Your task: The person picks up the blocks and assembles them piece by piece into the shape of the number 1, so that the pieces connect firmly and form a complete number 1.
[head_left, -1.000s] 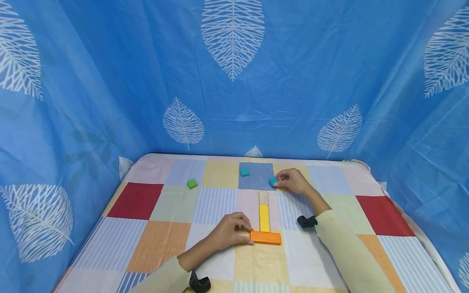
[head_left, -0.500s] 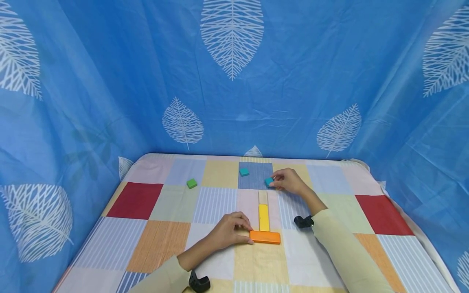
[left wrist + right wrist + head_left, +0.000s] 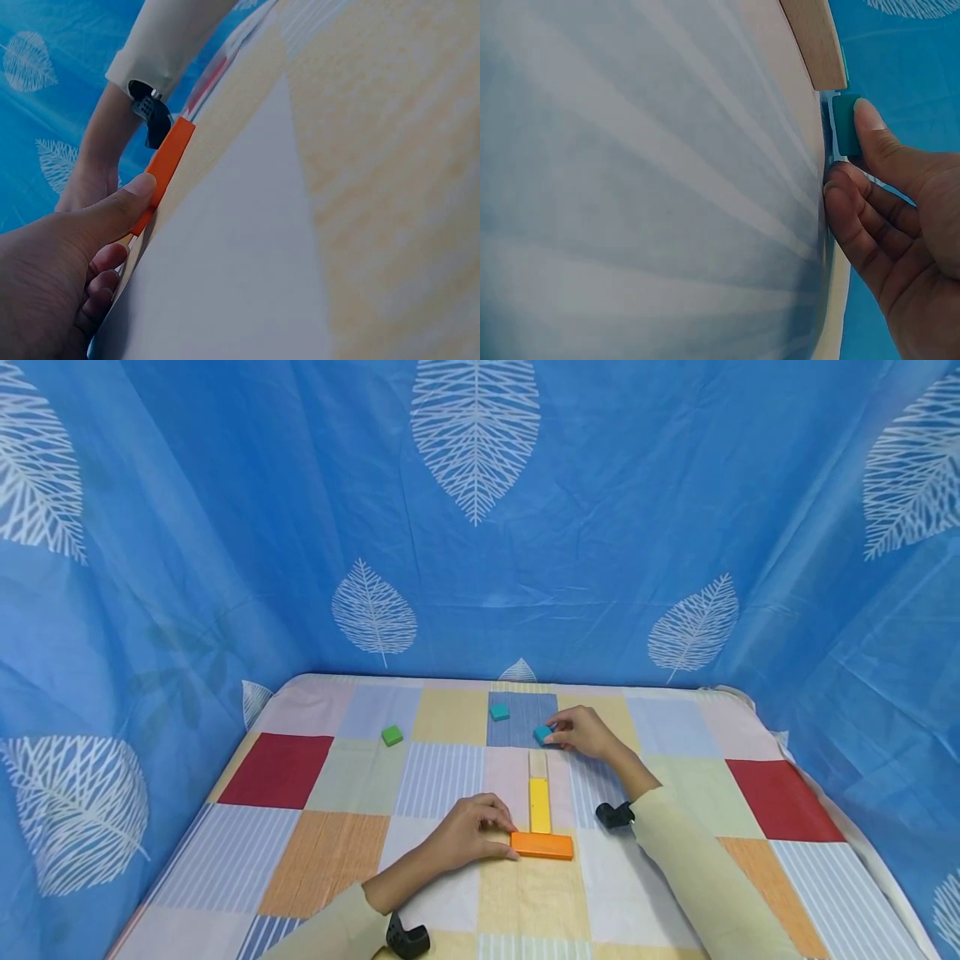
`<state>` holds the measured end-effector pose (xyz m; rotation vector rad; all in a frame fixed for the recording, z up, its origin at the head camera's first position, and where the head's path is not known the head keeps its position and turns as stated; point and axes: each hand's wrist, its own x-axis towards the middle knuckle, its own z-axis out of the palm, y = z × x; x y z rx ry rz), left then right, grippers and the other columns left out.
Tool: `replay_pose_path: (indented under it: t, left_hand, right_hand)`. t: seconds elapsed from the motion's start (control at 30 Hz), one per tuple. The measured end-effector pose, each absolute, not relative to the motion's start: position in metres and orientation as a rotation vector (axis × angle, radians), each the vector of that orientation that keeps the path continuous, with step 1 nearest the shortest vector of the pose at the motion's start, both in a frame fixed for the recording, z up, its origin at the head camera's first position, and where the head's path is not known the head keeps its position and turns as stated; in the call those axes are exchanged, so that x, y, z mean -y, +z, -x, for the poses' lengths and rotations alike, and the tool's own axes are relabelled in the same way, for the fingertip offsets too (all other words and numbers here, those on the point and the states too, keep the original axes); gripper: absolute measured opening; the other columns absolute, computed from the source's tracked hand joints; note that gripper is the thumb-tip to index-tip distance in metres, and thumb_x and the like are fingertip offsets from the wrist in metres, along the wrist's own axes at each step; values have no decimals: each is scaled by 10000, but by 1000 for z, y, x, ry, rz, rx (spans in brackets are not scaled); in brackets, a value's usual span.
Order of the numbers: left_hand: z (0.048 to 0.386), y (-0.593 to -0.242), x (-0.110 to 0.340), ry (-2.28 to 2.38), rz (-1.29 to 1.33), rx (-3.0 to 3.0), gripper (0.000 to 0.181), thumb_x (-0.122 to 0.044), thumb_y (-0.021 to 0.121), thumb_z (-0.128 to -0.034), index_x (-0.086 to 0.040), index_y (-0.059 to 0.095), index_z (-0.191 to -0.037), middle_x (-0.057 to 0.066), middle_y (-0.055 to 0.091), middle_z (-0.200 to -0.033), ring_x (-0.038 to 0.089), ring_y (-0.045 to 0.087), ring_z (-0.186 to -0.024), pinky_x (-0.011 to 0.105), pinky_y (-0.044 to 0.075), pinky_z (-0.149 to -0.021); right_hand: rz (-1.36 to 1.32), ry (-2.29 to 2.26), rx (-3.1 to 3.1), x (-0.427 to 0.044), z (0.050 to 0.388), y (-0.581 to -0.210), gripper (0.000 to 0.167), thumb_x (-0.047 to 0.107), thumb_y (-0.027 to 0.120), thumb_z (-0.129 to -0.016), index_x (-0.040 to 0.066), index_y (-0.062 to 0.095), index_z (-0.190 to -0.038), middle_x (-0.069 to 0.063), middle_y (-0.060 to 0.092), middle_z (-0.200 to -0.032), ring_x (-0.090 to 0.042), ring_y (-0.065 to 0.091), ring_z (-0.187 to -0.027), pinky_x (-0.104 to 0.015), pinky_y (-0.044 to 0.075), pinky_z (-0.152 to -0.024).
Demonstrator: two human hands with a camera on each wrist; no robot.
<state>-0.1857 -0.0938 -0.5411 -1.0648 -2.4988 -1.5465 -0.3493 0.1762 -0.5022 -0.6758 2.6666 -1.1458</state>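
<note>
My left hand [image 3: 472,831] pinches the left end of a long orange block [image 3: 542,846] between thumb and fingers. In the left wrist view the thumb lies on the face of the orange block [image 3: 171,157]. Behind it a yellow block [image 3: 539,806] points away from me, with a pale wooden block [image 3: 538,764] at its far end. Farther back, my right hand [image 3: 588,733] pinches a small teal block [image 3: 543,735]. The right wrist view has the thumb on the teal block [image 3: 847,124], just past the end of the wooden block [image 3: 815,45].
A second teal block [image 3: 499,712] sits behind and left of the held one. Farther left lies a green block [image 3: 392,736]. A patchwork cloth [image 3: 345,860] covers the table, and a blue leaf-patterned curtain [image 3: 480,593] hangs along its back and sides.
The right hand has moved left with its teal block, bringing it closer to the other teal block and near the far end of the wooden one. The left hand keeps its place.
</note>
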Motion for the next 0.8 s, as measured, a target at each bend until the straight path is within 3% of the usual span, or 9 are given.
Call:
replay_pose_path:
  t: [0.5,0.8]
  left_hand:
    - [186,-542,94,-1554,1079,2487,246,-266,916,-747,-160,794,-932,-66,674,-975,84,612,-862,240,525,-764]
    - [186,-542,94,-1553,1079,2489,248,-262,918,-746,-155,796,-933,-67,673,-972,71,612,-864,235,526,-764]
  right_hand:
    - [692,-1070,-2717,-172,350,-503,338,146,805,-880,-11,736,-1172,-24,661,-773,-146,593,-602,-293,532,-566]
    - [573,-1223,-2682,-175,350,-507,259,145,731,-951,3,740,-1167,-64,702,-851,-160,654,-669,-293,573,-602]
